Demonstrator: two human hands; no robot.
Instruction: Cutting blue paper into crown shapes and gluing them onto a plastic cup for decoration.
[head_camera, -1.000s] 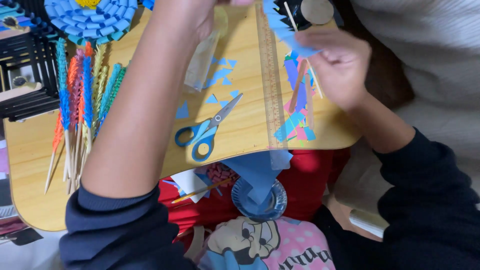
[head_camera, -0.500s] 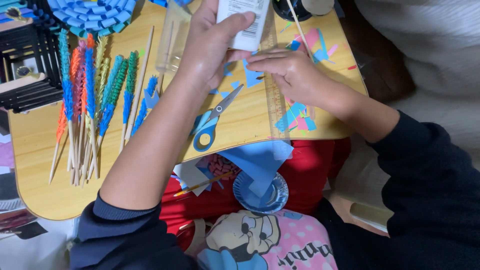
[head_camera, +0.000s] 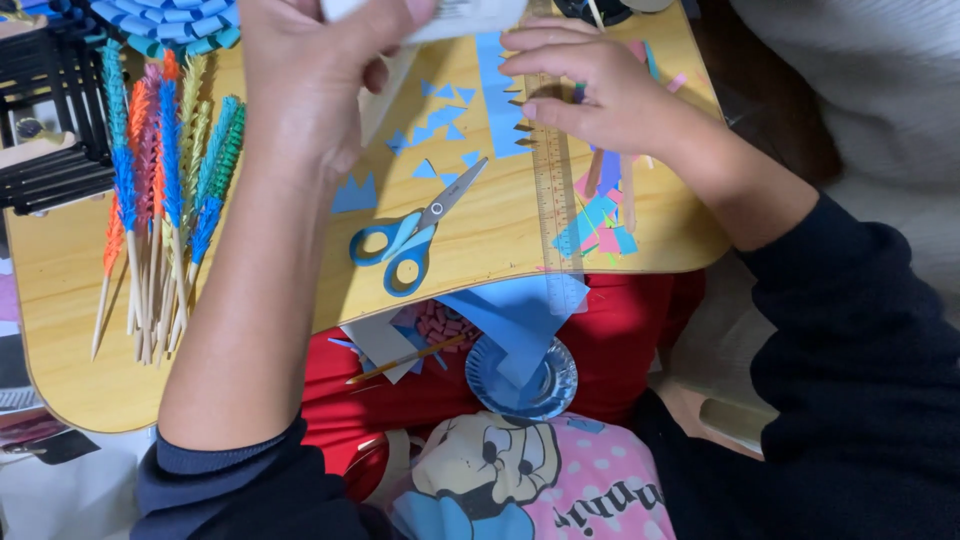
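Blue paper strip (head_camera: 497, 90) lies on wooden board (head_camera: 490, 235).

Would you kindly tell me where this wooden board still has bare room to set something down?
Bare wood lies below the blue-handled scissors, toward the board's near edge, and at its near-left corner under the coloured paper-wrapped sticks. The far side is crowded with blue paper triangles, the clear ruler and both hands.

Blue-handled scissors (head_camera: 410, 238) lie near the middle of the wooden table (head_camera: 60, 300), with small blue paper triangles (head_camera: 440, 130) scattered above them. To the left, a row of sticks wrapped in coloured paper (head_camera: 165, 190) lies side by side. A clear ruler (head_camera: 555, 200) runs down the board, coloured paper scraps (head_camera: 600, 215) just beside it. Below the table's edge sits a blue paper plate (head_camera: 525, 385).
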